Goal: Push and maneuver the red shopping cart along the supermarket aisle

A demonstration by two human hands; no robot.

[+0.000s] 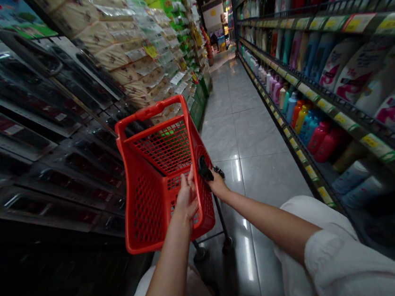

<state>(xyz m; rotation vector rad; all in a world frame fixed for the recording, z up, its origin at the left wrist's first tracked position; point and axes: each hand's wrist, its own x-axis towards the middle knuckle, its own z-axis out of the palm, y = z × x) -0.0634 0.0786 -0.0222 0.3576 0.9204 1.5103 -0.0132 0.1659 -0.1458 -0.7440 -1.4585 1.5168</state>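
Note:
A red plastic shopping basket (pixel 143 204) with lattice walls stands tilted on a dark wheeled frame in front of me. My left hand (pixel 188 197) reaches inside it, fingers pointing upward against the inner face of the right-hand wall. Outside that same wall, my right hand (pixel 218 184) has its fingers closed around a small black piece (pixel 204 168) at the basket's side. Its exact kind is unclear. Nothing else shows inside the basket.
Right of the aisle, shelves (pixel 320 98) hold several coloured bottles (pixel 320 141). On the left hang packaged dark goods (pixel 35 100), beside stacked wrapped packs (pixel 115 48). Grey floor tiles (pixel 252 127) run down the aisle. My knees flank the basket.

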